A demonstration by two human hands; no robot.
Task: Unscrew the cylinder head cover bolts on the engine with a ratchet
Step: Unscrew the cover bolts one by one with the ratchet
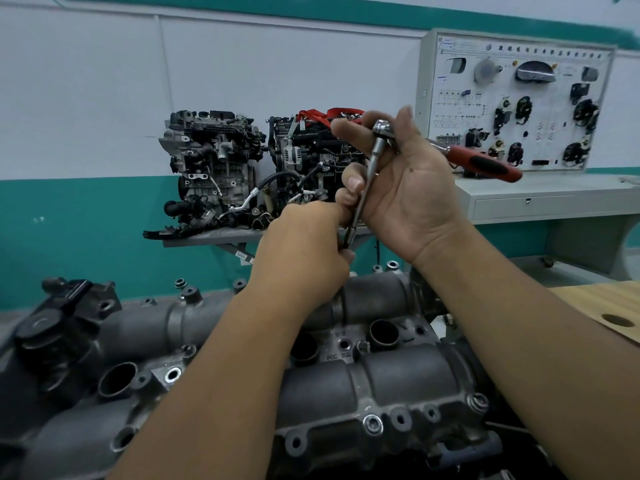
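We see a chrome ratchet point(381, 128) raised above the engine, its round polished head uppermost, a slim steel extension bar point(363, 188) running down and left from it, and its red-and-black moulded handle point(485, 164) jutting out to the right. The right hand point(405, 188) faces us palm-out, fingers loosely curled round the ratchet head, thumb pointing up. The left hand point(304, 251) grips the bar's lower end in a closed fist, where a dark socket point(347, 241) shows just above the knuckles. Below them lies the cylinder head cover point(381, 386), a rough grey casting of two long rounded humps with dark round plug wells between them. One flanged bolt point(373, 424) sits in the cover's near edge, another point(479, 401) to its right; neighbouring bosses show as open holes. A black oil filler cap point(41, 336) stands at the cover's left end.

Beyond, on a grey metal shelf point(207, 239) against the white-and-teal wall, we find two complete engines: a grey one point(211, 164) and a darker one point(311, 157) draped with red straps point(329, 116). To the right stands a white training board point(516, 102) hung with black switches and electrical parts, on a grey cabinet point(554, 202). A pale wooden benchtop point(595, 306) with a round hole enters at the right edge.
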